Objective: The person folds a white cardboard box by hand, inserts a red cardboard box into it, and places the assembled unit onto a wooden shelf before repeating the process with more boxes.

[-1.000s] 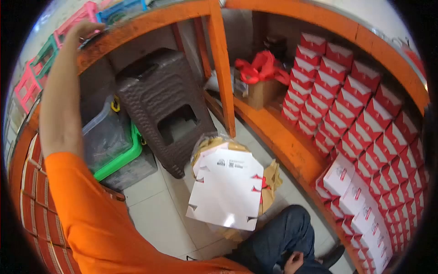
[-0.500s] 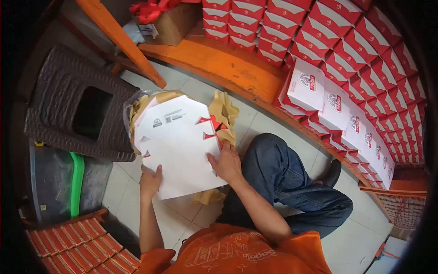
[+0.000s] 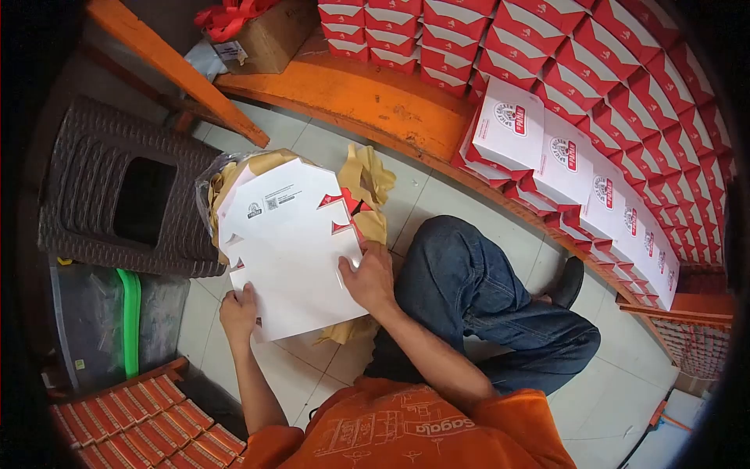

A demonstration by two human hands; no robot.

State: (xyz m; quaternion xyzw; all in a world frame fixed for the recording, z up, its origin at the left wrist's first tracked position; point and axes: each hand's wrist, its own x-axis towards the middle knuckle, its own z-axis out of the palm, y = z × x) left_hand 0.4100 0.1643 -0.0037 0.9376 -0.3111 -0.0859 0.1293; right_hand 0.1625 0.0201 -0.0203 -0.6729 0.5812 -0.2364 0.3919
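A flat, unfolded white box blank (image 3: pixel 297 270) with notched edges and small printing lies in front of me, over brown wrapping paper (image 3: pixel 366 176). My left hand (image 3: pixel 238 313) grips its near left edge, thumb on the white face and fingers underneath. At the right edge, my right hand (image 3: pixel 369 280) holds the blank the same way, its thumb pointing inward across the top. Bits of red show under the blank's right side, beside the crumpled paper. Clear plastic wrap surrounds the paper on the left.
A stack of brown woven-look stools (image 3: pixel 117 191) stands left, above a clear bin with a green handle (image 3: pixel 129 320). Folded red and white boxes (image 3: pixel 539 39) fill the orange bench (image 3: pixel 351 98) at the right. My bent leg (image 3: pixel 461 289) is right of the blank. Orange packs (image 3: pixel 148 426) lie lower left.
The view has shifted, so most of the scene sits a little further left. Both hands keep their hold on the blank's edges, with only slight movement.
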